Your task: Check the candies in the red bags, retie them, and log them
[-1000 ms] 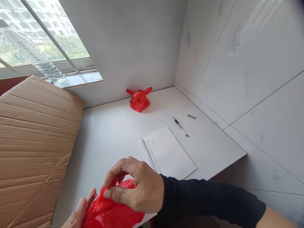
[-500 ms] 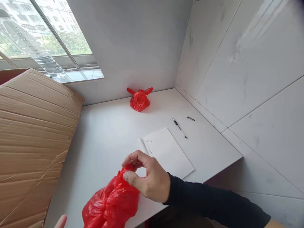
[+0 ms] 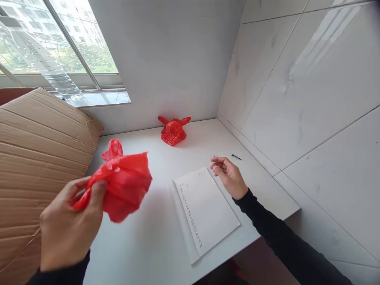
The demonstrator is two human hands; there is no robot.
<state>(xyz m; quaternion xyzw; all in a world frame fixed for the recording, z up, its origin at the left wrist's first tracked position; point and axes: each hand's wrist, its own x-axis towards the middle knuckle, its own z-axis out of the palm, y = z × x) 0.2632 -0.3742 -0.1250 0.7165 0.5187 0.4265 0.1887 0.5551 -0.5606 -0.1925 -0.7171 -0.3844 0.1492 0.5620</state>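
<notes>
My left hand (image 3: 73, 215) is closed on the gathered end of a red plastic bag (image 3: 127, 186), holding it up over the left part of the table. What is inside the bag cannot be seen. My right hand (image 3: 227, 176) hovers by the upper right corner of an open notebook (image 3: 210, 213), fingers curled but apart, with nothing visible between them. It covers most of a pen (image 3: 214, 156), whose tip just shows beyond the fingers. Handwritten numbers run down the notebook's left side.
A second knotted red plastic bag (image 3: 173, 132) rests at the back of the white table (image 3: 136, 245). A black pen cap (image 3: 236, 157) lies near the tiled wall. At left stands a large cardboard box (image 3: 44, 130), with a water bottle (image 3: 61, 83) on the sill behind it.
The red bag has passed from my right hand to my left, raised and shifted left. My right hand has let go and moved right, over the pen.
</notes>
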